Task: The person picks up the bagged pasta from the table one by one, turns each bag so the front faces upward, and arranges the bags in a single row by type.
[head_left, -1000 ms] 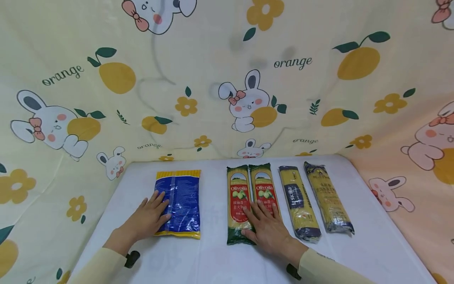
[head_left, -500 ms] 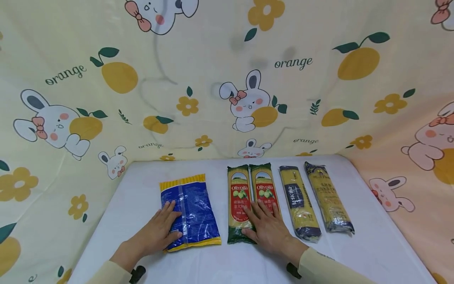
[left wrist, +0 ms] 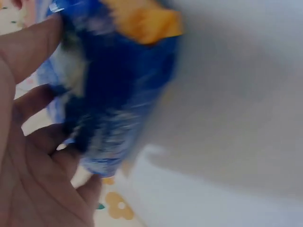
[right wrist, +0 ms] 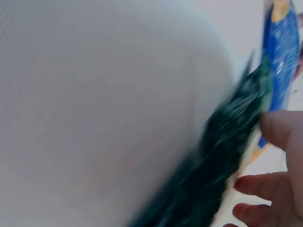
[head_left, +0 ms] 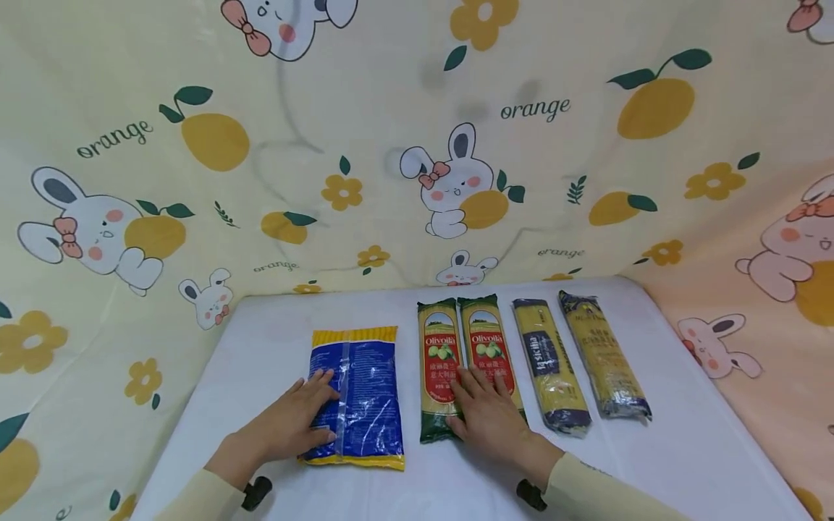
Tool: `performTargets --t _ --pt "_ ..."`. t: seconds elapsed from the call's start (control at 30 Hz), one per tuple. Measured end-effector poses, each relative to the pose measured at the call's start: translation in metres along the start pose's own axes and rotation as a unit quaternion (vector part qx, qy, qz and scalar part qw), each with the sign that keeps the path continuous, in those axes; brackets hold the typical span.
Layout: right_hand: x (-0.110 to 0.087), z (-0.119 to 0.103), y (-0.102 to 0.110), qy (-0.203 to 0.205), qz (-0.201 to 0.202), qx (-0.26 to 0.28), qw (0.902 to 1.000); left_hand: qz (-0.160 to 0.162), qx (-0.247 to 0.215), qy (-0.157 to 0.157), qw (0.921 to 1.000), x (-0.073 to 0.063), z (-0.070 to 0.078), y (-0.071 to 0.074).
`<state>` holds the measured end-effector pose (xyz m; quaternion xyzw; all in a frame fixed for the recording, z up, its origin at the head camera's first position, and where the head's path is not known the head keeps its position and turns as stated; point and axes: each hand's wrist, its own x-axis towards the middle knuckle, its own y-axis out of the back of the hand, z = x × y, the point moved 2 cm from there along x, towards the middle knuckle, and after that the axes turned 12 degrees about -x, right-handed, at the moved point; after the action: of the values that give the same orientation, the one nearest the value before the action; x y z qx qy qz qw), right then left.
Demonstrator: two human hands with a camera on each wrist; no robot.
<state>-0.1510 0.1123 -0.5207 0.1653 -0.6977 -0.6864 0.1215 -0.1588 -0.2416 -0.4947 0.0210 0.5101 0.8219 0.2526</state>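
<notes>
My left hand (head_left: 291, 420) lies with fingers spread on the left side of a blue and yellow plastic bag (head_left: 368, 398), whose text-covered, seamed side faces up. In the left wrist view, the thumb and fingertips touch the blue bag (left wrist: 123, 80). Just to the right lie two green-ended Olivoila spaghetti packs side by side, a left pack (head_left: 441, 362) and a right pack (head_left: 483, 325). Across their lower half rests my right hand (head_left: 491, 416), fingers extended. The right wrist view shows the fingertips at a pack's dark green end (right wrist: 232, 127).
Right of the hands lie a La Sicilia spaghetti pack (head_left: 550, 369) and another yellow pasta pack (head_left: 606, 358), both slightly slanted. All rest on a white table (head_left: 677, 434). A patterned curtain (head_left: 365, 94) with rabbits and oranges hangs behind and at the sides.
My left hand has slid the blue bag to the right and nearer to me; the bag turned midway and straightened again. My right hand stays on the Olivoila packs.
</notes>
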Motion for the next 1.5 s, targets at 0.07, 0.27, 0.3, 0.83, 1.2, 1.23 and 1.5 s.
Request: performTargets --t 0.07,0.27,0.3,0.83,1.2,1.23,1.5 --pt "-0.001 -0.009 0.005 0.004 0.01 -0.009 0.9999 0.017 0.021 0.0 0.9996 0.003 0.004 0.006" --pt "-0.005 -0.038 0.008 0.015 0.07 -0.041 0.9966 0.06 0.121 -0.014 0.9908 0.032 0.019 0.027" --pt "-0.006 -0.043 0.008 0.016 0.08 -0.042 0.9958 0.061 0.129 -0.012 0.9897 0.04 0.021 0.03" --pt "-0.004 -0.095 -0.014 0.053 0.069 -0.093 0.9918 0.06 0.249 -0.077 0.9637 0.161 0.05 0.025" --pt "-0.001 -0.097 -0.015 0.051 0.033 -0.105 0.9926 0.07 0.243 -0.024 0.9671 0.179 0.048 0.007" --pt "-0.001 -0.097 -0.015 0.051 0.036 -0.106 0.9924 0.07 0.238 -0.02 0.9685 0.18 0.048 0.006" --pt "0.0 -0.097 -0.017 0.054 0.048 -0.106 0.9918 0.056 0.231 0.009 0.9712 0.185 0.042 0.002"
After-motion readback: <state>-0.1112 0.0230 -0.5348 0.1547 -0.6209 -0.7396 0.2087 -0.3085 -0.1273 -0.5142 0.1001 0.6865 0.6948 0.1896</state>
